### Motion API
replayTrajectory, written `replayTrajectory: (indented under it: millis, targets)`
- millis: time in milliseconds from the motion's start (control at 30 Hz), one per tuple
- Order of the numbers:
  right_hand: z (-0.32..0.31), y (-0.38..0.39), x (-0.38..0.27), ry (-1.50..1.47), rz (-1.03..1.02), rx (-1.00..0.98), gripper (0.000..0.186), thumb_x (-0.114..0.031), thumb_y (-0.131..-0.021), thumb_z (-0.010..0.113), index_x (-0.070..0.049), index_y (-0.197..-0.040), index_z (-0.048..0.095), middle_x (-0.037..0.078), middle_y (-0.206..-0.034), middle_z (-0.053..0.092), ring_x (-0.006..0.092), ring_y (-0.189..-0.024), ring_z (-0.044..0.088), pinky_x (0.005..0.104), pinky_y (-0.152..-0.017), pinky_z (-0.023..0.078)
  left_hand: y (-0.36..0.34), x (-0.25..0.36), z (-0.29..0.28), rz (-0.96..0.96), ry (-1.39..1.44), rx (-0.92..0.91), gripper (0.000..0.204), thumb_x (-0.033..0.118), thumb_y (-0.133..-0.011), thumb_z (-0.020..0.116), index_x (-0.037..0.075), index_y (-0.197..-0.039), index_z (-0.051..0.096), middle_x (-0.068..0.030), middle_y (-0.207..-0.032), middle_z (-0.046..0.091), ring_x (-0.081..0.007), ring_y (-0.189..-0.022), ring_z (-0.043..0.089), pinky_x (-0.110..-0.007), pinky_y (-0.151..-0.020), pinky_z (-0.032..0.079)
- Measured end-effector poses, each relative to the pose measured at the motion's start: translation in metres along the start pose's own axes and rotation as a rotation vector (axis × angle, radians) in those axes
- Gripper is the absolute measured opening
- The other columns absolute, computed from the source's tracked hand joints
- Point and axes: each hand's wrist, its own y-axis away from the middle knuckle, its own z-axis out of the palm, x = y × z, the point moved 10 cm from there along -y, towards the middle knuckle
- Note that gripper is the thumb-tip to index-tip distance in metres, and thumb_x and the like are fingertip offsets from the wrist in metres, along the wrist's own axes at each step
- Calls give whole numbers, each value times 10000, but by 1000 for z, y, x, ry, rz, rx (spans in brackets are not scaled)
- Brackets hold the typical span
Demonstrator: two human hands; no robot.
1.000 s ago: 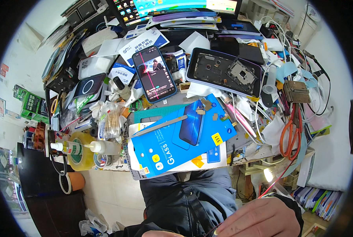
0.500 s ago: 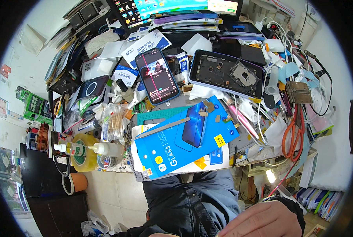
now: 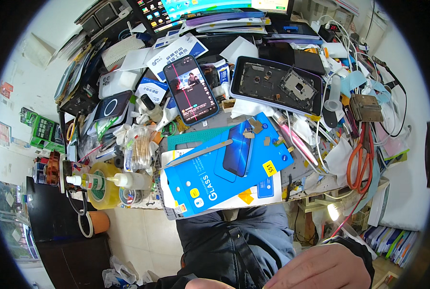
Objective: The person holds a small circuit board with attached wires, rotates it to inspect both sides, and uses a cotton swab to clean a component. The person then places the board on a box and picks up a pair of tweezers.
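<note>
My right hand (image 3: 323,269) is over my lap at the lower edge, its back turned up. Its fingers are bent and pressed together, and the tips run out of the picture, so what they hold is hidden. Of my left hand (image 3: 207,284) only a sliver shows at the bottom, its fingers cut off. Beyond my lap, a blue screen-protector package (image 3: 210,188) lies aslant at the bench's front. Metal tweezers (image 3: 198,154) and several small phone parts (image 3: 256,126) rest on it. Farther back lie a lit phone (image 3: 191,90) and an opened device housing (image 3: 276,88) with a loose metal plate inside.
Orange-handled scissors (image 3: 360,166) hang at the right edge. A cup of cotton swabs (image 3: 139,150), dropper bottles (image 3: 128,180) and a yellow tape roll (image 3: 102,190) crowd the left. A monitor (image 3: 215,7) stands at the back. Cables and papers cover much of the bench (image 3: 299,190).
My left hand has come slightly farther into view at the bottom edge. My right hand has stayed nearly in place, and the things on the bench lie as before.
</note>
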Motion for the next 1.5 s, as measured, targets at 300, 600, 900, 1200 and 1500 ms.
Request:
replayTrajectory:
  millis: [300, 600, 900, 1200, 1500]
  targets:
    - [7, -9, -2, -19, 164, -373, 184, -32, -843, 602, 73, -904, 742, 168, -902, 738, 259, -716, 700, 318, -640, 561, 7, 5, 2, 32, 2, -26, 127, 92, -922, 657, -9, -904, 583, -57, -877, 451, -214, -616, 591, -385, -617, 520]
    - [10, -13, -4, -18, 68, -325, 227, -67, -909, 566, 76, -908, 741, 167, -900, 737, 255, -717, 703, 322, -639, 560, 7, 0, 1, 52, 66, -61, 190, 32, -862, 700, -32, -1001, 587, -70, -893, 477, -238, -632, 613, -399, -615, 523]
    - [9, -16, -7, -3, 131, -284, 220, -79, -923, 583, 62, -864, 740, 152, -848, 733, 248, -686, 704, 311, -615, 563, 12, 4, 2, 64, 36, -90, 264, -24, -801, 748, -13, -1021, 602, -57, -886, 465, -222, -631, 603, -382, -637, 525]
    - [10, -14, -8, -31, 35, -231, 227, -83, -930, 578, 64, -851, 732, 159, -832, 728, 250, -670, 703, 308, -608, 567, 12, 5, 3, 52, 46, -44, 365, -52, -777, 771, 3, -1102, 613, -45, -894, 466, -202, -629, 591, -370, -638, 525]
    - [8, -11, -10, -39, 54, -236, 228, -83, -932, 576, 71, -853, 725, 167, -830, 724, 258, -673, 704, 315, -611, 573, 9, 7, 10, 19, -57, -58, 349, -65, -751, 789, 9, -1039, 606, -39, -881, 451, -193, -618, 588, -362, -626, 522]
